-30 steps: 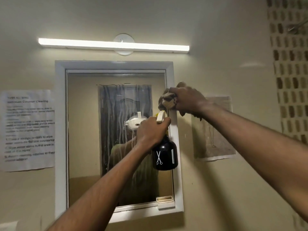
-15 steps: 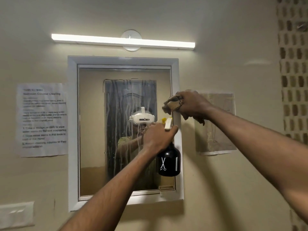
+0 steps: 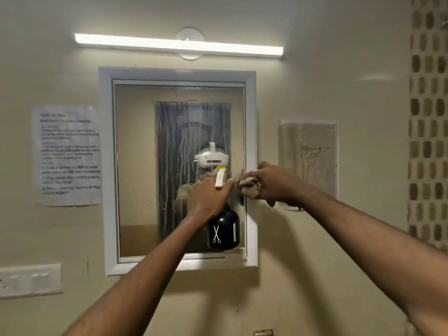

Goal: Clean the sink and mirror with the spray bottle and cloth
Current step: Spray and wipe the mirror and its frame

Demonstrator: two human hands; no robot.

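Gripping cloth (image 3: 249,187) at mirror (image 3: 135,166) right edge, right hand (image 3: 276,184); left hand (image 3: 208,200) clutching spray bottle (image 3: 224,229)

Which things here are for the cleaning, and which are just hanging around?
For the cleaning:
- spray bottle, in the left hand
- cloth, bunched in the right hand
- mirror, streaky with drips

Just there:
- printed notice
- drawing
- light
- switch plate
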